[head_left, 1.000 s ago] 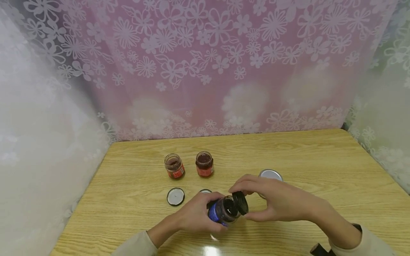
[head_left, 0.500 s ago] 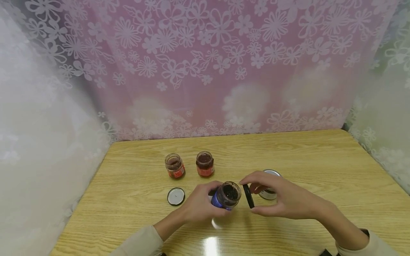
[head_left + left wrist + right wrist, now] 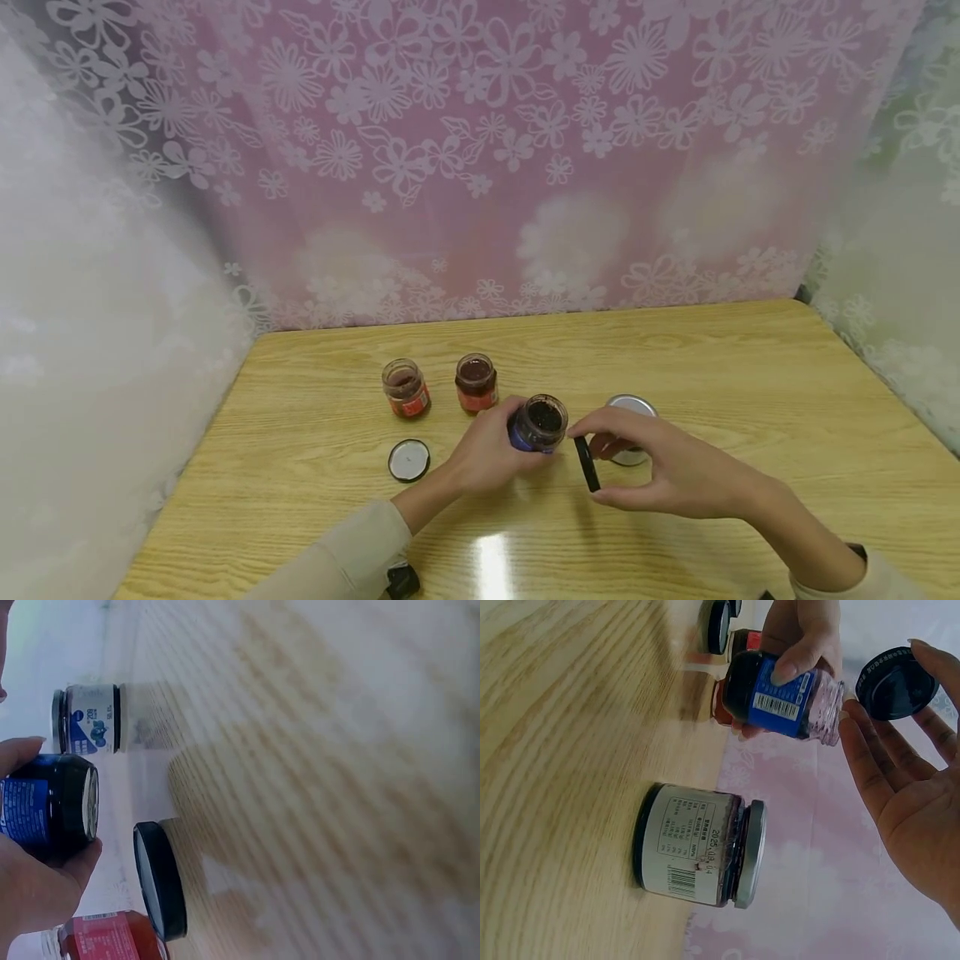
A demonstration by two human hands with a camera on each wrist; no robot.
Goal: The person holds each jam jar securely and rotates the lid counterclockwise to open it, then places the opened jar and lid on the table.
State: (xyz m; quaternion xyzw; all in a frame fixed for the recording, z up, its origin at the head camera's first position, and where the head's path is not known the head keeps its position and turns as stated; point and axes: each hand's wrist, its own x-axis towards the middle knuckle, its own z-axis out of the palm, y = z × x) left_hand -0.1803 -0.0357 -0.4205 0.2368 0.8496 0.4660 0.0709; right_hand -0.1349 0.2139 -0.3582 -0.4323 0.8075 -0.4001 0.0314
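My left hand point(image 3: 491, 450) grips an uncapped glass jar point(image 3: 543, 423) with a blue label and dark contents, raised off the table. In the right wrist view the jar's blue label point(image 3: 780, 694) and smeared glass neck show. Just right of it, my right hand point(image 3: 660, 467) pinches a black lid point(image 3: 587, 464) on edge between thumb and fingers. The right wrist view shows this lid point(image 3: 896, 684) apart from the jar's mouth. Behind the right hand stands a silver-lidded jar point(image 3: 694, 847) with a white label, partly hidden in the head view.
Two uncapped, red-labelled jars point(image 3: 407, 390) point(image 3: 476, 385) stand towards the back left of the wooden table point(image 3: 315, 517). A loose lid point(image 3: 408, 460) lies inner side up in front of them. Another dark lid point(image 3: 161, 881) shows in the left wrist view.
The black lid has come away from the jar's mouth, slightly to the right. My left hand has carried the jar farther back over the table, and it now stands more upright.
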